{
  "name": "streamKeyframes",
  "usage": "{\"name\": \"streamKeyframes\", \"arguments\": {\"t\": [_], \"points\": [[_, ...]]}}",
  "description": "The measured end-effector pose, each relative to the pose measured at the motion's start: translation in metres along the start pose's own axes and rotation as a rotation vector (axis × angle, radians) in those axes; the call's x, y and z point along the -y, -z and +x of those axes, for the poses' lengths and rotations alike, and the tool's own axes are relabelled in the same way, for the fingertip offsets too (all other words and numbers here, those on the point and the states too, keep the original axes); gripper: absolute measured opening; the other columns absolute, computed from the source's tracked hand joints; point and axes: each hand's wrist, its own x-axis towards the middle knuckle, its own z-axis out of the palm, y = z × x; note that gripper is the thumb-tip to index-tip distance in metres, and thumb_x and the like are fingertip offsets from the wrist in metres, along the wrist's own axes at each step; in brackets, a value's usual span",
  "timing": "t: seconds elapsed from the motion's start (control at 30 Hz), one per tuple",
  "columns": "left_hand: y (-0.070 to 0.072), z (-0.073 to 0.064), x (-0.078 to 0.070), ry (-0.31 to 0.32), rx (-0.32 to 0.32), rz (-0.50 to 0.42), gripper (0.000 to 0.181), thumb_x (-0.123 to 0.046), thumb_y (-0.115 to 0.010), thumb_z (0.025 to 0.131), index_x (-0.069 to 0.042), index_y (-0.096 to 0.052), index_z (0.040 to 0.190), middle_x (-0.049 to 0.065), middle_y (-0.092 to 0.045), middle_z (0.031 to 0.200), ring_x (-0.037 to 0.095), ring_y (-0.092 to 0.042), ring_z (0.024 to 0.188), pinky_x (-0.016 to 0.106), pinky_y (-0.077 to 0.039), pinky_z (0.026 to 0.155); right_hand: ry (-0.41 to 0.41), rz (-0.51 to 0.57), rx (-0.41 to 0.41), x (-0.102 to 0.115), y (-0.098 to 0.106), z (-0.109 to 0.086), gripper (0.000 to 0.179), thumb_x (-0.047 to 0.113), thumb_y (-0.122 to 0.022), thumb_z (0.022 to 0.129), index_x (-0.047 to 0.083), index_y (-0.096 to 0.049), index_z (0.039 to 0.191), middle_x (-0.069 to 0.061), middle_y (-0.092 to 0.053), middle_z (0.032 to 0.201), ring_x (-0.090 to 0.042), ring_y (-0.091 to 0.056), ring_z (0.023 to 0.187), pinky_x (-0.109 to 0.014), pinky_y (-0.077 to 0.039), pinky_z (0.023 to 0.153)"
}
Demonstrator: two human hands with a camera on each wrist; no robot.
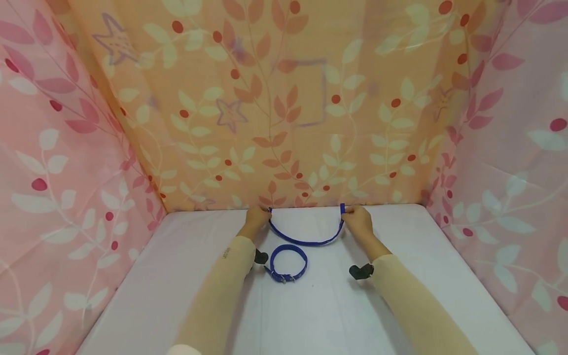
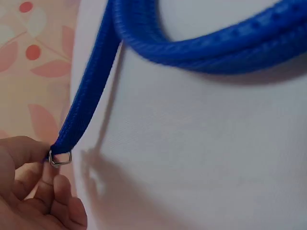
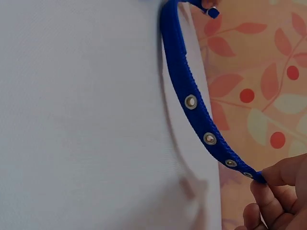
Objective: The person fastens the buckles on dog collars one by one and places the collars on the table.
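Observation:
A blue collar point(image 1: 306, 243) sags in a curve between my two hands near the back edge of the table. My left hand point(image 1: 256, 219) pinches one end, beside a small metal ring or buckle point(image 2: 60, 158) in the left wrist view. The opposite tip is pinched between thumb and fingers of my right hand point(image 1: 358, 221). Metal-rimmed holes point(image 3: 209, 138) run along that end in the right wrist view. Nearer to me, a second blue collar point(image 1: 284, 277) lies fastened in a round loop, its metal buckle parts facing me.
A white-covered table point(image 1: 310, 315) lies under both arms. Behind it rises an orange leaf-patterned curtain point(image 1: 275, 98), and pink patterned curtains point(image 1: 57, 187) close in the left and right sides. Dark wrist-worn pieces point(image 1: 361, 271) show at both sleeves.

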Motion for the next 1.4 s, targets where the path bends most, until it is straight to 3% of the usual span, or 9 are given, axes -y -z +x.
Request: {"name": "streamKeyframes", "arguments": {"t": [0.17,0.27,0.33,0.53,0.73,0.93,1.07,1.2,1.4], "points": [[0.017,-0.002,-0.009,-0.031,0.042,-0.296,0.028,-0.005,-0.07,0.094,0.005,-0.069,0.119,0.021,-0.069,0.12,0.03,-0.063,0.11,0.04,-0.053,0.098,0.054,0.047,-0.029,0.021,0.011,-0.004,0.02,0.017,-0.069,0.091,0.002,-0.073,0.103,-0.016,-0.075,0.099,-0.032,-0.068,0.093,-0.042,-0.053,0.081],[0.031,-0.011,-0.021,-0.039,0.086,-0.394,0.033,-0.01,-0.069,0.097,0.004,-0.066,0.128,0.02,-0.066,0.128,0.03,-0.06,0.116,0.044,-0.05,0.106,0.092,0.101,-0.032,0.034,0.02,-0.01,0.021,0.017,-0.069,0.093,0.002,-0.072,0.108,-0.017,-0.074,0.102,-0.032,-0.069,0.096,-0.042,-0.055,0.084],[0.042,-0.02,-0.03,-0.078,0.113,-0.411,0.034,-0.014,-0.068,0.1,0.002,-0.066,0.13,0.019,-0.066,0.13,0.03,-0.06,0.12,0.045,-0.047,0.109,0.111,0.139,-0.027,0.042,0.026,-0.015,0.023,0.018,-0.07,0.094,0.002,-0.071,0.111,-0.017,-0.073,0.105,-0.031,-0.068,0.099,-0.041,-0.055,0.085],[0.072,-0.051,-0.047,-0.218,0.131,-0.435,0.029,-0.017,-0.067,0.101,-0.007,-0.068,0.128,0.019,-0.066,0.128,0.028,-0.063,0.115,0.047,-0.049,0.108,0.213,0.201,0.004,0.059,0.045,-0.036,0.026,0.027,-0.071,0.098,0.005,-0.069,0.112,-0.014,-0.072,0.108,-0.029,-0.068,0.103,-0.042,-0.056,0.089],[0.089,-0.093,-0.054,-0.37,0.125,-0.423,0.026,-0.017,-0.071,0.098,-0.009,-0.07,0.123,0.013,-0.068,0.115,0.025,-0.062,0.104,0.034,-0.056,0.093,0.324,0.2,0.017,0.075,0.064,-0.067,0.025,0.029,-0.071,0.099,0.008,-0.068,0.11,-0.009,-0.072,0.107,-0.026,-0.064,0.101,-0.038,-0.052,0.086],[0.103,-0.147,-0.055,-0.401,0.144,-0.304,0.027,-0.026,-0.076,0.095,-0.016,-0.072,0.12,0.003,-0.069,0.103,0.021,-0.062,0.1,0.032,-0.054,0.085,0.405,0.184,0.05,0.083,0.079,-0.101,0.018,0.026,-0.074,0.096,0.011,-0.07,0.105,-0.004,-0.075,0.104,-0.022,-0.066,0.101,-0.04,-0.053,0.088],[0.111,-0.178,-0.056,-0.407,0.199,-0.286,0.029,-0.029,-0.077,0.093,-0.018,-0.071,0.119,0.001,-0.068,0.103,0.02,-0.061,0.1,0.034,-0.05,0.087,0.441,0.18,0.085,0.09,0.089,-0.123,0.013,0.025,-0.077,0.094,0.016,-0.071,0.102,0.001,-0.075,0.104,-0.019,-0.065,0.103,-0.047,-0.051,0.094],[0.117,-0.201,-0.059,-0.418,0.24,-0.312,0.028,-0.027,-0.077,0.093,-0.019,-0.07,0.118,0.001,-0.068,0.106,0.022,-0.061,0.103,0.032,-0.053,0.087,0.466,0.201,0.144,0.099,0.097,-0.143,0.013,0.026,-0.079,0.093,0.021,-0.072,0.102,0.007,-0.074,0.104,-0.019,-0.062,0.105,-0.048,-0.048,0.095],[0.12,-0.233,-0.071,-0.49,0.207,-0.276,0.037,-0.024,-0.08,0.091,-0.028,-0.066,0.125,-0.004,-0.067,0.104,0.017,-0.064,0.098,0.027,-0.056,0.086,0.567,0.216,0.192,0.113,0.105,-0.167,0.016,0.023,-0.081,0.09,0.028,-0.072,0.102,0.014,-0.07,0.105,-0.011,-0.063,0.105,-0.049,-0.048,0.1]]}}
